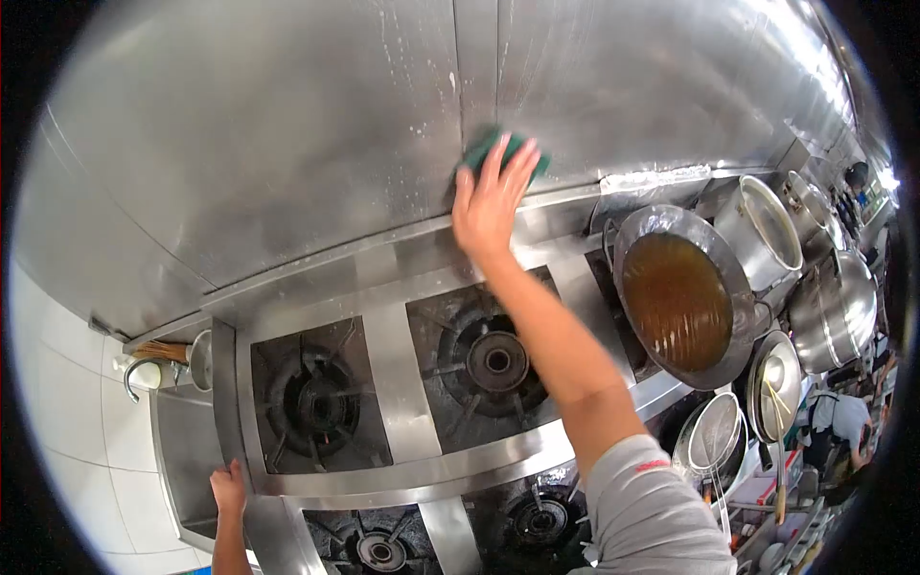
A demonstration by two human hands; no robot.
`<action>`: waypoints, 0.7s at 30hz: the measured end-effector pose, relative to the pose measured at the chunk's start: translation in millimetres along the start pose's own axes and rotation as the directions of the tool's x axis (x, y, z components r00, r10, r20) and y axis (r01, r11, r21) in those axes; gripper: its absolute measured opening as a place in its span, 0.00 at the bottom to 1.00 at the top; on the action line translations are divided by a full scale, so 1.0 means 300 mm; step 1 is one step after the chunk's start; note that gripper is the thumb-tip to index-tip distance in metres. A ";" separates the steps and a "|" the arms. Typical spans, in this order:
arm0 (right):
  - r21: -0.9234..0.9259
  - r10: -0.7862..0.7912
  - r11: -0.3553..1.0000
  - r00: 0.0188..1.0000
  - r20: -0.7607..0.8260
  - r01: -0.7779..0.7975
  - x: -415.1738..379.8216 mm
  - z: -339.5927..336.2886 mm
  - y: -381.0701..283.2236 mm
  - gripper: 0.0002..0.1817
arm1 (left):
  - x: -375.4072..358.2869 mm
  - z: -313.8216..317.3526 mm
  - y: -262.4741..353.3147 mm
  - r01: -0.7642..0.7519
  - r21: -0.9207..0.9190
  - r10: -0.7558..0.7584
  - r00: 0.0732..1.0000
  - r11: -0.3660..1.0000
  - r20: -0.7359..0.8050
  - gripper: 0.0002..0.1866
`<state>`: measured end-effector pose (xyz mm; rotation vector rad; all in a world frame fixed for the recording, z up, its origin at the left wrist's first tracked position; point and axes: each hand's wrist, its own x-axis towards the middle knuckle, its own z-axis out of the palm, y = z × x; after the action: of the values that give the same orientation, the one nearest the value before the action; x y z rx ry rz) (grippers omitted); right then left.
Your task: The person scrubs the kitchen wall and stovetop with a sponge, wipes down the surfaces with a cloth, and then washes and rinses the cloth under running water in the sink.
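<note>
presses green pad (477,153) to steel wall (287,125) under flat, spread right grip (491,209); cannot tell hold of left grip (228,488) beside sink (187,436); risks spilling brown liquid (676,297) from wok (743,302) by wiping too far right.

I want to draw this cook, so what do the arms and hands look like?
Both the right hand and left hand are bare, with no gloves. The right arm has a short, light grey sleeve with a small red mark. The left sleeve isn't in view.
</note>
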<state>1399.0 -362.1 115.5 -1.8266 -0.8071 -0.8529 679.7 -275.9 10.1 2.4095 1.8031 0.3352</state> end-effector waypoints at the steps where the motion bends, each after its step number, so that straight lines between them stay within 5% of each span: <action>1: -0.004 -0.028 1.000 0.999 -0.036 0.028 0.078 -0.027 -0.011 0.42 | -0.010 -0.018 0.022 0.024 -0.004 -0.024 1.000 1.000 0.017 0.28; 3: -0.136 -0.108 0.987 0.985 -0.135 0.089 0.316 -0.078 -0.009 0.42 | -0.005 -0.044 0.076 0.071 -0.024 -0.070 0.997 0.997 0.037 0.28; 8: -0.046 0.200 0.972 0.920 -0.337 -0.228 0.507 -0.089 0.092 0.41 | 0.004 -0.013 0.015 0.092 -0.038 -0.091 0.995 0.995 0.029 0.28; 10: 0.144 0.502 0.865 0.812 -0.297 -0.481 0.319 -0.031 0.136 0.42 | 0.003 -0.002 0.018 0.111 -0.047 -0.109 0.993 0.993 0.040 0.27; 12: 0.103 0.696 0.717 0.715 -0.064 -0.689 0.124 0.084 0.180 0.44 | 0.011 -0.001 0.004 0.102 -0.029 -0.101 0.994 0.994 0.034 0.26; 14: 0.136 0.640 0.767 0.764 -0.084 -0.627 0.133 0.062 0.140 0.45 | -0.013 -0.061 0.123 0.043 -0.074 -0.044 0.999 0.996 -0.011 0.24; 17: -0.102 0.136 0.980 0.952 -0.275 -0.170 0.510 -0.097 0.060 0.41 | 0.014 0.008 0.030 0.001 -0.058 -0.004 0.999 0.998 -0.049 0.21; 19: -0.129 -0.227 0.974 0.839 -0.494 0.188 0.895 -0.235 -0.095 0.37 | 0.007 0.033 -0.025 0.018 -0.034 -0.018 1.000 0.999 -0.023 0.20; 20: -0.175 -0.288 0.956 0.863 -0.416 0.235 1.062 -0.294 -0.168 0.37 | 0.003 0.021 -0.006 0.043 -0.036 -0.043 0.999 0.998 -0.007 0.19; 21: -0.363 -0.213 0.918 0.970 -0.116 0.158 1.200 -0.372 -0.271 0.36 | -0.001 0.001 0.016 0.065 -0.031 -0.065 0.998 0.997 0.014 0.19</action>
<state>1504.6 -377.2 486.0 -1.9816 -0.7742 -1.3157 684.1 -277.5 10.7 2.3211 1.8515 0.3384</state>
